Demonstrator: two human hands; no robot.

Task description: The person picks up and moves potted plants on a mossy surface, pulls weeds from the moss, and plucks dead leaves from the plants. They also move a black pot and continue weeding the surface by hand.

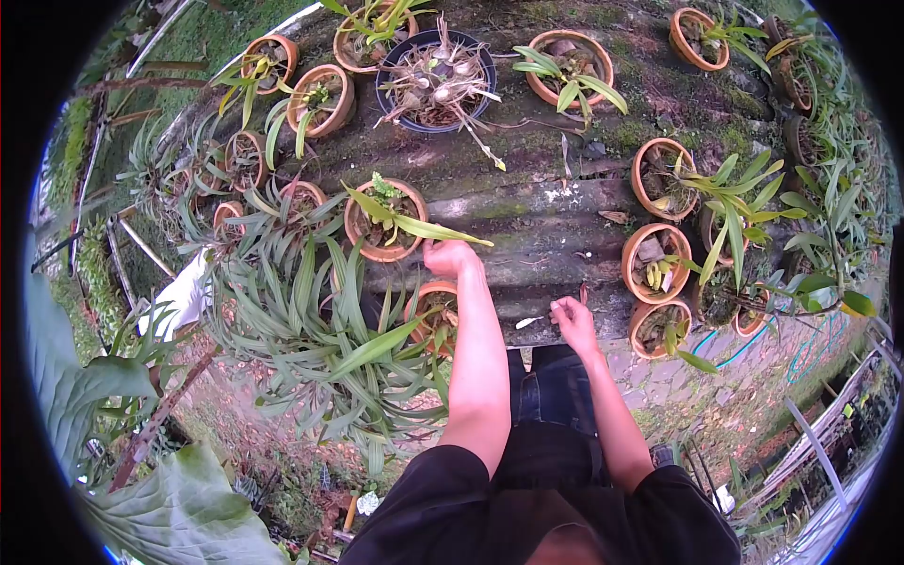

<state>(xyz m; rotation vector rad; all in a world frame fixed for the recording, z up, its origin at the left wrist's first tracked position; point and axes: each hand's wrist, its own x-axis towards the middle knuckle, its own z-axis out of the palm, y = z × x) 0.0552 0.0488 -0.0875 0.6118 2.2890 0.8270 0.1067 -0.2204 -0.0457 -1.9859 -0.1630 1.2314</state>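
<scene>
My left hand [450, 257] reaches forward to the lower right rim of a round clay pot [384, 252], its fingers bent against the pot's side. A small plant with one long green leaf [433, 231] grows in that pot, and the leaf passes just above the hand. Nearer to me, another clay pot [435, 292] is partly hidden by my left forearm. My right hand [573, 320] hovers by the near edge of the corrugated surface [527, 273], fingers curled together. Beside its fingertips is a small white sliver [529, 322]; whether they touch it cannot be told.
A black pot [491, 80] with dry bulbs stands at the back, between clay pots. Three clay pots [629, 264] line the right side near my right hand. Dense long-leaved plants [311, 330] spread at the left, and more foliage [838, 202] hangs at the far right.
</scene>
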